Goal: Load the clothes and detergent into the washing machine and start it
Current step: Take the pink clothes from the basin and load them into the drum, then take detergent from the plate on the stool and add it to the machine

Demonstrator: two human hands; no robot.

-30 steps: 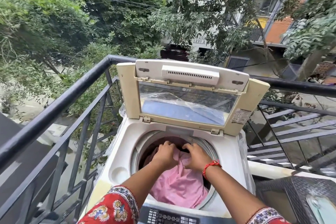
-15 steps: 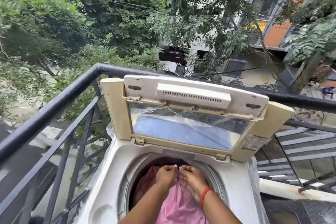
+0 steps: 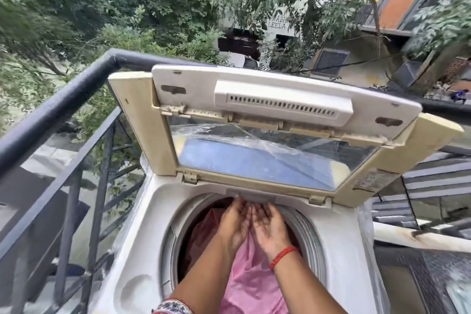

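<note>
A white top-loading washing machine (image 3: 142, 216) stands on a balcony with its cream lid (image 3: 254, 120) raised upright. Pink cloth (image 3: 251, 280) lies in the round drum and drapes toward me. My left hand (image 3: 233, 225) and my right hand (image 3: 270, 228) are side by side over the back of the drum, palms up, fingers stretched out flat and touching near the rim. Neither hand grips the cloth. A red thread band circles my right wrist. No detergent is in view.
A black metal railing (image 3: 76, 89) runs along the left and behind the machine. A low ledge (image 3: 407, 237) and a dark woven surface (image 3: 420, 280) are at the right. Trees and buildings lie beyond and below.
Both hands were closed on the pink cloth, pushing it into the drum; now they are spread flat, palms up, off the cloth. The view has moved closer and tilted.
</note>
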